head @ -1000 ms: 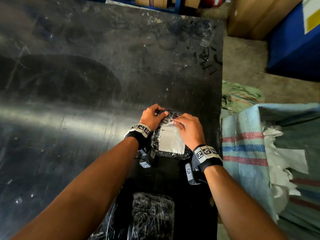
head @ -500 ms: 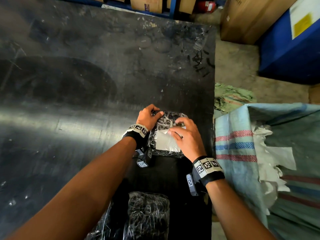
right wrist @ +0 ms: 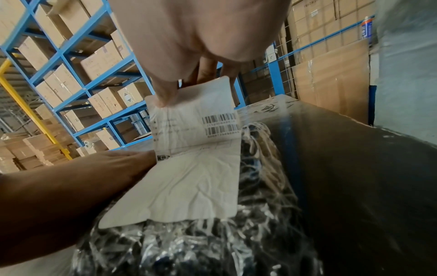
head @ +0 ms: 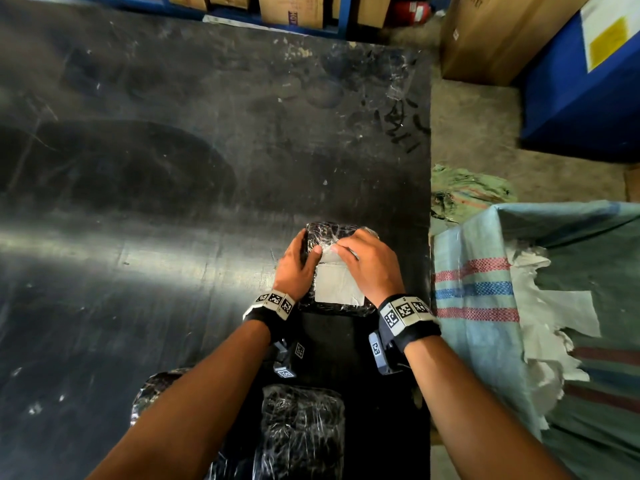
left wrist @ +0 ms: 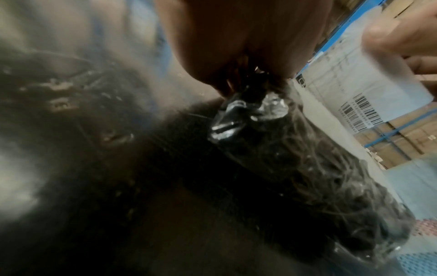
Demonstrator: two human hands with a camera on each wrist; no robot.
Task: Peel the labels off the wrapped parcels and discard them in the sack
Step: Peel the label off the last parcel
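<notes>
Two hands work one label; three parcels visible.

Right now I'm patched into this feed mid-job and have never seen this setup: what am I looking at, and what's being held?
No robot: a person with cameras on the head and on both wrists. The head view looks down at a dark table. The left hand grips a wrapped parcel; the right hand pinches the far edge of its white label, clearest in the right wrist view. The left wrist view is blurry. Another parcel lies nearer. The sack stands on the right.
</notes>
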